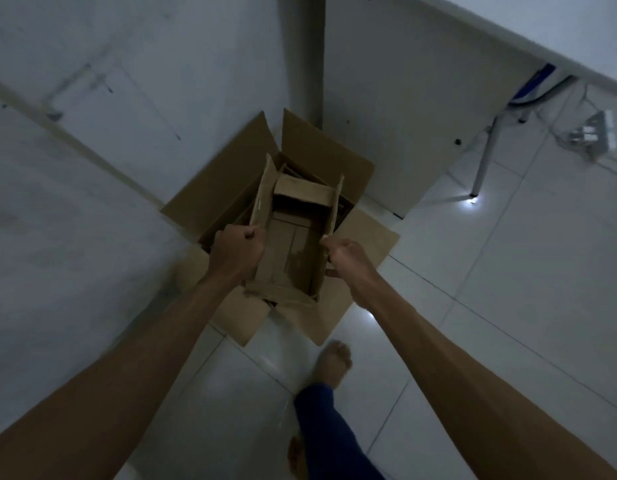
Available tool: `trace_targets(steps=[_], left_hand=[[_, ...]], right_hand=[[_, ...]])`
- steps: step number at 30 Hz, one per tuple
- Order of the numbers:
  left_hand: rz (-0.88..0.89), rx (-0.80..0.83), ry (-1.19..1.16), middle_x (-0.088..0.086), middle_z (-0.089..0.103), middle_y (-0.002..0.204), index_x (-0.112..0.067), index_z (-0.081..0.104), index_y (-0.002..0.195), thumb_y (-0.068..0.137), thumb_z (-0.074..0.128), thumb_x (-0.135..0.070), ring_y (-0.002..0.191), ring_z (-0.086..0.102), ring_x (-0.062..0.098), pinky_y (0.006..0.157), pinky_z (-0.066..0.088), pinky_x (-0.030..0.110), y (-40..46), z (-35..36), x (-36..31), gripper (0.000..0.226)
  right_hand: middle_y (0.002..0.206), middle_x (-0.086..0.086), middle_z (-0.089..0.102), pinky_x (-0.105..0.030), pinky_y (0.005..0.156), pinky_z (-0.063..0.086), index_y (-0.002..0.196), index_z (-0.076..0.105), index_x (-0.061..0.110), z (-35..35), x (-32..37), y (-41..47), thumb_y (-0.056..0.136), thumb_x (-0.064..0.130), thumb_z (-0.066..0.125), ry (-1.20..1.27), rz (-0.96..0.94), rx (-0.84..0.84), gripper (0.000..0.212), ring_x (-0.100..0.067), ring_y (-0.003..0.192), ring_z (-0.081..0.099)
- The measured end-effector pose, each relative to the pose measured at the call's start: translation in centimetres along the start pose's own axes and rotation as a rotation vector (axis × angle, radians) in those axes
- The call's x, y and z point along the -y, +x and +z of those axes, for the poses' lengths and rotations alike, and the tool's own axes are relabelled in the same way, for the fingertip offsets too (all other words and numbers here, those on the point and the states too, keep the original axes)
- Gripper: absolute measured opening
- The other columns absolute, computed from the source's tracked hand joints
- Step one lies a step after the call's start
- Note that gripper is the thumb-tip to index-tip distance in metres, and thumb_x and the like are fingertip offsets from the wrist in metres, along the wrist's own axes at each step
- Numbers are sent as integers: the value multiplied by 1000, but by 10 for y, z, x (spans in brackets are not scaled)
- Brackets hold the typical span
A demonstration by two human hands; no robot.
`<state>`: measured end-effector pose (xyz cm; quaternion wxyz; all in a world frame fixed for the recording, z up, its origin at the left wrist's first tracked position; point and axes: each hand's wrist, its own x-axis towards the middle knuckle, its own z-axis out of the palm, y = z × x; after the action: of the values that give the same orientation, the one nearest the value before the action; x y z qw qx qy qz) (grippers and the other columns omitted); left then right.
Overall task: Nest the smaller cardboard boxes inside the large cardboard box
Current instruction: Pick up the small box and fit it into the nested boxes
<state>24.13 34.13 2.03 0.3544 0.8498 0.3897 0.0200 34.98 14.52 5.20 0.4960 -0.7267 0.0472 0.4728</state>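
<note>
A large brown cardboard box stands open on the white floor in the corner of the room, its four flaps spread outward. Over its opening I hold a smaller open cardboard box, partly down inside the large one. My left hand grips the small box's upright left flap. My right hand grips its upright right flap. More cardboard shows deeper in the large box beneath the small one; I cannot tell what it is.
White walls meet in a corner behind the box, with a vertical pipe there. A white table with a metal leg stands at the right, a power strip beneath it. My bare foot and blue trouser leg are in front of the box.
</note>
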Motion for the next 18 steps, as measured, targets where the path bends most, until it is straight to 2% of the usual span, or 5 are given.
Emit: trace_targets(steps=[3, 6, 9, 14, 18], left_hand=[[-29, 24, -4, -14, 63, 55, -36, 63, 70, 91, 46, -52, 50, 60, 5, 53, 38, 23, 25, -4, 13, 31], [-89, 94, 11, -22, 74, 84, -32, 73, 119, 94, 50, -51, 62, 62, -12, 55, 39, 17, 52, 0, 27, 39], [-106, 116, 17, -7, 72, 121, -33, 62, 135, 94, 50, -54, 98, 69, 6, 68, 42, 17, 79, 4, 44, 48], [-149, 152, -30, -29, 66, 65, -39, 59, 136, 84, 43, -64, 57, 62, 1, 43, 39, 9, 105, 10, 60, 60], [-211, 117, -17, -17, 75, 105, -49, 56, 134, 85, 43, -61, 78, 65, 2, 59, 46, 12, 119, 19, 72, 52]], right_hand=[[108, 5, 70, -43, 106, 49, 110, 70, 24, 9, 6, 29, 103, 47, 47, -11, 27, 54, 33, -14, 104, 64], [106, 11, 73, -41, 106, 49, 111, 72, 26, 12, 14, 58, 102, 48, 47, -29, 69, 65, 34, -12, 105, 65], [93, 19, 74, -30, 94, 52, 96, 73, 34, 17, 21, 86, 102, 49, 48, -57, 95, 73, 30, -8, 100, 66], [109, 1, 73, -33, 94, 55, 106, 74, 22, 30, 21, 115, 103, 47, 46, -99, 121, 123, 38, -16, 101, 67], [128, -23, 61, -48, 106, 49, 131, 54, -7, 40, 14, 129, 103, 47, 45, -112, 107, 127, 61, -33, 116, 61]])
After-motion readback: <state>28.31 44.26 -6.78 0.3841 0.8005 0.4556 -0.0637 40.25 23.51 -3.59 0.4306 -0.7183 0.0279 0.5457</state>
